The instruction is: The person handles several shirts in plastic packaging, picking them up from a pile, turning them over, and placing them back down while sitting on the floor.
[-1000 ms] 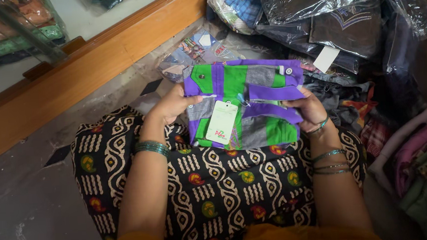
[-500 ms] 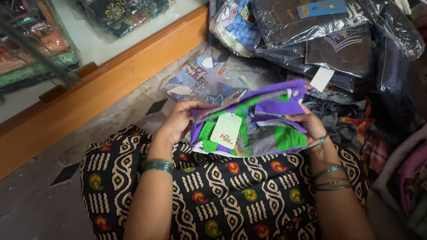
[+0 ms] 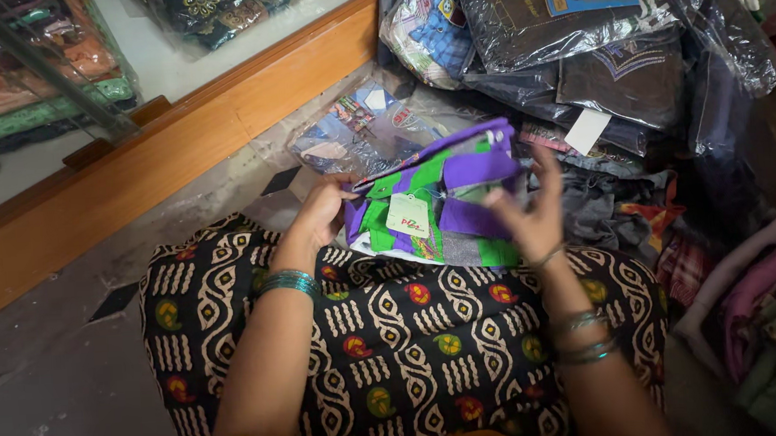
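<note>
A folded purple, green and grey garment [image 3: 441,197] with a pale hang tag [image 3: 407,215] rests on my lap, which is covered in black patterned cloth [image 3: 395,334]. My left hand [image 3: 325,211] grips the garment's left edge at the collar end. My right hand [image 3: 524,211] hovers just off the garment's right side, blurred, with its fingers spread and nothing in it. Bangles sit on both wrists.
Clear plastic packets of dark clothing [image 3: 574,27] are stacked at the upper right, and a flat packet [image 3: 356,130] lies on the floor ahead. Loose clothes [image 3: 761,303] pile at the right. A wooden ledge [image 3: 168,151] with a glass case runs along the left.
My right hand has let go of the garment's right edge and lifted away with spread fingers. The garment has tilted and shifted slightly left, still held by my left hand.
</note>
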